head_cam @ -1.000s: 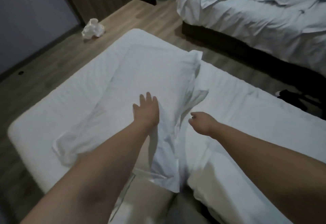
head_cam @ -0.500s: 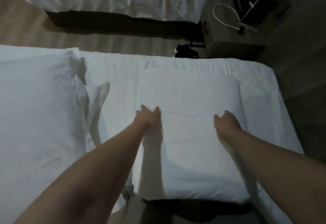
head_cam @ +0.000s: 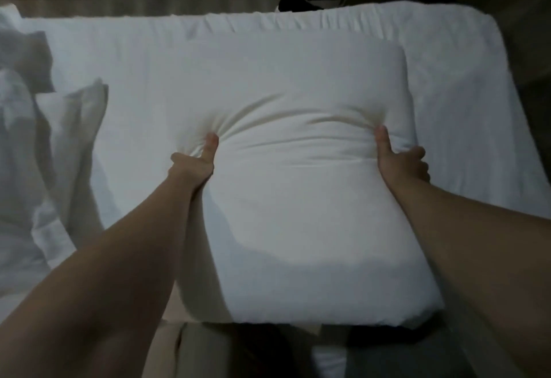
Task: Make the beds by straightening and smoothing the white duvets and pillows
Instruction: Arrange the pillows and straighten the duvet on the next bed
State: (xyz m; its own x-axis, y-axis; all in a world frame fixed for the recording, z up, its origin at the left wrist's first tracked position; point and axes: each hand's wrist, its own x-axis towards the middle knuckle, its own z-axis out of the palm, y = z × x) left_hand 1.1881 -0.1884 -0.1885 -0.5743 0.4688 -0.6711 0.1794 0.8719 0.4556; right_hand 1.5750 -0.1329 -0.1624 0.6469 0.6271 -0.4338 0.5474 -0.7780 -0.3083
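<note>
Both bare forearms reach forward from the lower corners of the view, nearly straight and angled slightly toward each other. They end at the two sides of a white pillow (head_cam: 298,204).

The left hand (head_cam: 193,164) grips the pillow's left side. Its thumb is pushed into the top face, and the other fingers are tucked out of sight behind the edge. The right hand (head_cam: 399,163) grips the right side, with the thumb laid straight up the top face and the fingers curled round the edge (the knuckles show just outside it). Deep creases fan out from each thumb and run across the fabric between them, so the middle of the pillow is bunched.

The pillow lies across the white-sheeted bed (head_cam: 465,85), towards its right end. Its near edge comes close to the person, over a dark gap. Whether it is lifted off the sheet cannot be told.

To the left on the same bed sits rumpled white bedding (head_cam: 71,139), apart from the pillow. Beyond the far edge of the bed, a dark object (head_cam: 298,3) lies on the floor (head_cam: 155,2); it is too dim to make out.
</note>
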